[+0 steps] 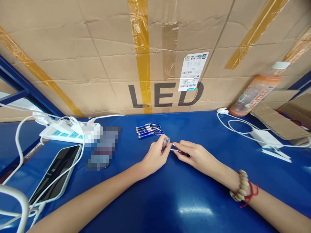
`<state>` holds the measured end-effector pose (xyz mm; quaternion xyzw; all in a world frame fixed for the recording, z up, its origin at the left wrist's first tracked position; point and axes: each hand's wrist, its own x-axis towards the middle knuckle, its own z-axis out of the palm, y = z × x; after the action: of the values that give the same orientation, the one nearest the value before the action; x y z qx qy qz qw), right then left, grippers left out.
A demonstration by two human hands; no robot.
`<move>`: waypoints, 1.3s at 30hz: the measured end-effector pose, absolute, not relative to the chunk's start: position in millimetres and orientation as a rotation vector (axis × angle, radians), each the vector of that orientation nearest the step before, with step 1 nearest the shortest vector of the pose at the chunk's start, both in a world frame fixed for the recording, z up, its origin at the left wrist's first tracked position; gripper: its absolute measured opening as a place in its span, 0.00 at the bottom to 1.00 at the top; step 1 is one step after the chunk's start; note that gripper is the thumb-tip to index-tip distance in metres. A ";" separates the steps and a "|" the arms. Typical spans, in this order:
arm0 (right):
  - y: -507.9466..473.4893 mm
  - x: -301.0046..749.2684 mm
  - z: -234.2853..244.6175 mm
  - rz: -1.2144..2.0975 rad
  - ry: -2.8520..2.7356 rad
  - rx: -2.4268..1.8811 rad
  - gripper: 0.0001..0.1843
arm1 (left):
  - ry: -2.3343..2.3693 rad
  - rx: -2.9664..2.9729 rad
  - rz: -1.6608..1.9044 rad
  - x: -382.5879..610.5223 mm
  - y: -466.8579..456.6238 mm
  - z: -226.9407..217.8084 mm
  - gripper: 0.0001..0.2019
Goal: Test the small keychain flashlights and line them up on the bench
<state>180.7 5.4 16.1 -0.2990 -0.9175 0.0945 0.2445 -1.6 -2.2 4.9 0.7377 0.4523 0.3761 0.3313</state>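
My left hand (155, 156) pinches a small silver keychain flashlight (166, 142) at its fingertips, low over the blue table (170, 200). My right hand (194, 155) meets it from the right, fingers closed on the thin metal clip (175, 149) at the flashlight's end. A bead bracelet and red string sit on my right wrist. Just beyond my hands lies a small bunch of blue keychain flashlights (148, 130) with coloured clips.
A large cardboard box marked LED (155, 58) walls off the back. At left are a white power strip (70, 132) with cables and a phone (56, 173) lying flat. At right are an orange drink bottle (257, 89), a white charger with cable (264, 137) and corrugated cardboard (277, 121).
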 end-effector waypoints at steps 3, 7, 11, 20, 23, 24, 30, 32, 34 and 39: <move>5.9 179.9 15.3 0.136 -2.494 -0.786 0.15 | 1.176 1.953 0.982 -2.5 -3.1 3.9 0.10; 6.1 179.6 14.7 0.050 -2.500 -0.764 0.14 | 1.160 1.975 0.950 -2.9 -4.2 3.3 0.09; 4.3 177.3 14.4 -0.037 -2.473 -0.759 0.12 | 1.143 1.983 0.954 -2.9 -4.9 4.1 0.09; 3.1 176.5 15.9 0.002 -2.390 -0.794 0.12 | 1.133 1.964 0.902 -4.2 -7.2 5.9 0.10; 5.1 179.7 19.2 0.104 -2.291 -0.842 0.11 | 1.079 1.972 0.864 -5.1 -10.2 10.9 0.09; 5.3 180.5 20.6 0.112 -2.239 -0.866 0.11 | 1.069 1.986 0.848 -5.1 -11.2 12.7 0.09; 0.8 179.6 27.0 0.018 -2.101 -0.915 0.11 | 1.136 2.072 0.694 -2.1 -14.1 16.7 0.08; 0.0 179.3 26.2 -0.014 -2.145 -0.883 0.11 | 1.135 2.086 0.688 -1.3 -13.9 15.5 0.08; 0.4 180.0 24.8 -0.041 -2.201 -0.838 0.10 | 1.140 2.091 0.696 -1.0 -13.5 14.4 0.08; 2.1 182.1 23.4 -0.085 -2.193 -0.827 0.10 | 1.150 2.048 0.704 -0.7 -12.7 14.1 0.08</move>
<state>182.1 2.1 23.4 -0.3250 -0.8619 -0.0336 0.3878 -0.7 -12.7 14.1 0.7860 0.4413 0.2702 0.3382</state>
